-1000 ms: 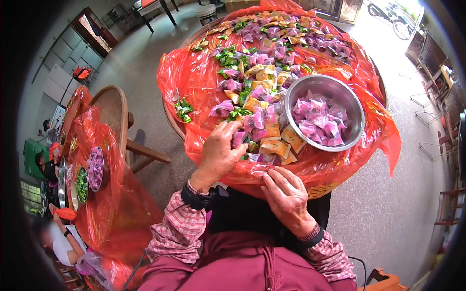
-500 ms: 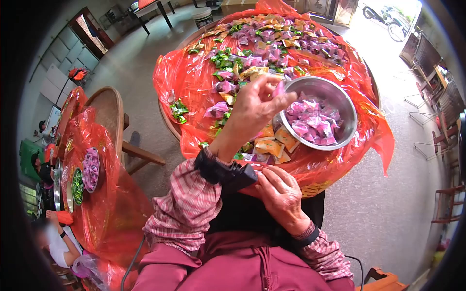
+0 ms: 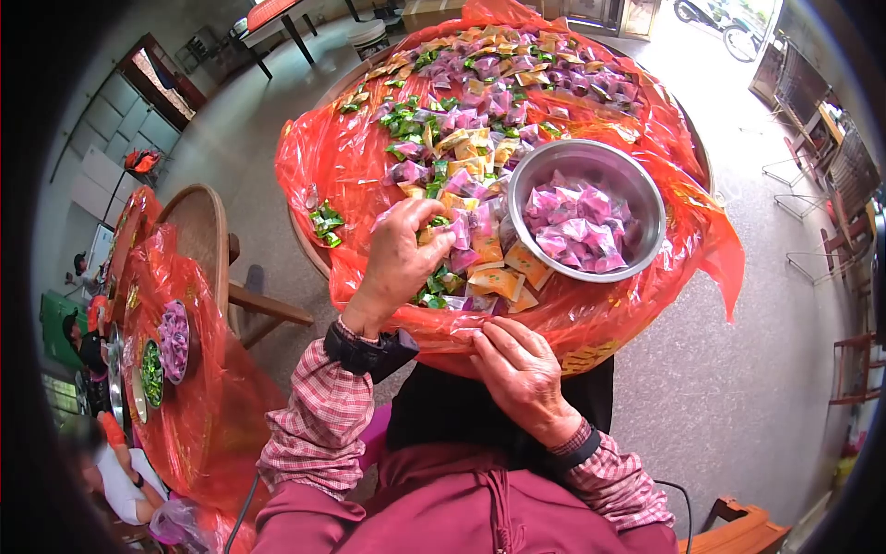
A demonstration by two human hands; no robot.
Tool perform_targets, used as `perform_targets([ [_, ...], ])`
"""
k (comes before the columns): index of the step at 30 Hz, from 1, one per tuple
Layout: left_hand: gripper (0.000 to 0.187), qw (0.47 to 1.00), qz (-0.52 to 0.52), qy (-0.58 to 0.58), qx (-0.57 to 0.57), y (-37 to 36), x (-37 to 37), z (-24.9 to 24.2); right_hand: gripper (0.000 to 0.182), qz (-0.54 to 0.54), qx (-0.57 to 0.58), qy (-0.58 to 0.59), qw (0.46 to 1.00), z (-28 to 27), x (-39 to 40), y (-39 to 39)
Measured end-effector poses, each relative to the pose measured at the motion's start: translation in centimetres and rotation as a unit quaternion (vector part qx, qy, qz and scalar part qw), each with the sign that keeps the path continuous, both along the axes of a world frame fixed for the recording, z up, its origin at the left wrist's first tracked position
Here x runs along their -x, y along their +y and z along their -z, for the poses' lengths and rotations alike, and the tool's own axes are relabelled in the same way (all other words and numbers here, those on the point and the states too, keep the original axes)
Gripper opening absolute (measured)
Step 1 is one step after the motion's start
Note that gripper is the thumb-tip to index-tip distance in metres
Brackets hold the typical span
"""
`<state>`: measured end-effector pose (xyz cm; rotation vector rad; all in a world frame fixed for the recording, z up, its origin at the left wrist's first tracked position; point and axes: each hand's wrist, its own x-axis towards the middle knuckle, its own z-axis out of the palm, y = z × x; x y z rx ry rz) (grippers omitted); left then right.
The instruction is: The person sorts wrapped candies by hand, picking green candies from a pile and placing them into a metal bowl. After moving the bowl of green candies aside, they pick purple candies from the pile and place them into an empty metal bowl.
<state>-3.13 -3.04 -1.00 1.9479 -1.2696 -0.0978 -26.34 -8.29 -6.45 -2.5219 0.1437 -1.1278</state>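
Note:
My left hand is low over the near left part of a heap of small wrapped packets, thumb and fingers bent and apart. Beside its fingertips lies a pink-purple packet, with green packets under and near the hand. My right hand stays at the table's near edge, its fingers closed on the margin of a red plastic sheet. To the right of the heap stands a steel bowl holding several pink packets. Orange-and-white packets lie left of the bowl.
The red sheet covers a round table. At left, a second table with red plastic bears a bowl of pink packets and a bowl of green ones. A person sits there. Chairs line the right side.
My left hand has moved from the bowl's left rim, where it held a pink packet, down and left to the heap. That packet has left its fingers. My right hand keeps its place.

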Motion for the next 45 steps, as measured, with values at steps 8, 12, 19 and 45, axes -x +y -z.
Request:
perform_targets([
  [8,0.051,0.975,0.032,-0.201,-0.090,-1.1,-0.2,2.4,0.036,0.003,0.003,0.006,1.000,0.1,-0.1,0.2],
  [12,0.034,0.986,0.017,-0.159,-0.055,-0.8,-0.9,2.0,0.035,0.008,0.002,0.010,1.000,0.2,-0.1,0.3],
  [19,0.019,0.952,0.020,0.304,0.023,0.3,-0.9,-2.3,0.033,0.008,-0.003,0.006,1.000,0.2,-0.1,0.3],
  [45,0.040,0.951,0.103,-0.223,-0.186,-1.4,0.4,1.6,0.035,0.013,-0.007,-0.005,1.000,0.2,-0.1,0.3],
])
